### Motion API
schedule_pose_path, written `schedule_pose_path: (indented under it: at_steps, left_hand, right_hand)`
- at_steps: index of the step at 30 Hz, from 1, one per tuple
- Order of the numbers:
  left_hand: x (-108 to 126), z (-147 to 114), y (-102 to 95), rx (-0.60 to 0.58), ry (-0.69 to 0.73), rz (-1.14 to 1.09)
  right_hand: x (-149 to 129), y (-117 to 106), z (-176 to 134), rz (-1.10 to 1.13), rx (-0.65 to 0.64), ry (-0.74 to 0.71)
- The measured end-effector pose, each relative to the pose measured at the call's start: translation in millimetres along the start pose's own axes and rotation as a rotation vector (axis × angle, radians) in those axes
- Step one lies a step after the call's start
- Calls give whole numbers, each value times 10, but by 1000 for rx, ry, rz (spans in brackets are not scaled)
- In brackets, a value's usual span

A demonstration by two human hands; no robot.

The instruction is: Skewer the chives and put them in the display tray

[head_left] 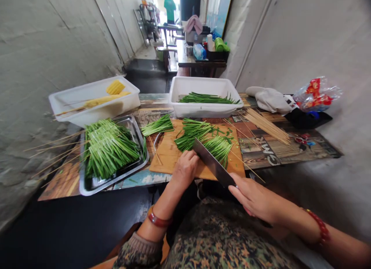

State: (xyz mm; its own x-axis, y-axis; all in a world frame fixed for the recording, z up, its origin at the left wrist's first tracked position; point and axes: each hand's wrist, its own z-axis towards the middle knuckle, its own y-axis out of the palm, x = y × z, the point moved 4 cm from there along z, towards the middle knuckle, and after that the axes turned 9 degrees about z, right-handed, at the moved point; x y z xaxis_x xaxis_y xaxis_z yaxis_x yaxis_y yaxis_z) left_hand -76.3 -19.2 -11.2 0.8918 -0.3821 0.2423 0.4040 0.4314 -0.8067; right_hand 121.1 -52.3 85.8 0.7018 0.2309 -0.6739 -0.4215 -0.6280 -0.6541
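My right hand (252, 193) grips the handle of a kitchen knife (214, 164) with a broad blade. The blade slants up and left, its tip over the cut green chives (194, 132) on the wooden cutting board (165, 157). My left hand (186, 166) is closed at the near side of that bunch, beside the blade, with its fingertips partly hidden. A second bunch of chives (220, 147) with paler ends lies right of the blade. Small cut bits (226, 132) are scattered behind it. Another small bunch (158, 125) rests at the board's left edge.
A metal tray (87, 186) at left holds skewered chives, sticks poking out leftward. Behind stand a white tub (121, 105) with yellow skewered food and another white tub (205, 110) with chives. Bare skewers (266, 126), a cap (269, 99) and a plastic bag (315, 95) lie right. A person (169, 8) stands far off.
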Motion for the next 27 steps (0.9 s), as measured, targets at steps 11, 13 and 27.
schedule_pose_path:
  at_steps: [11,13,27]
  left_hand:
    - [-109,-92,-56,42,-159,27]
    - [-141,-44,-93,40,-211,-34]
    - [210,1449,158,-18,-74,-200]
  right_hand:
    - [255,-510,-407,373,246,37]
    - [413,-621,-414,414,307,36]
    - [1579,-1190,-264,-588,616,-16]
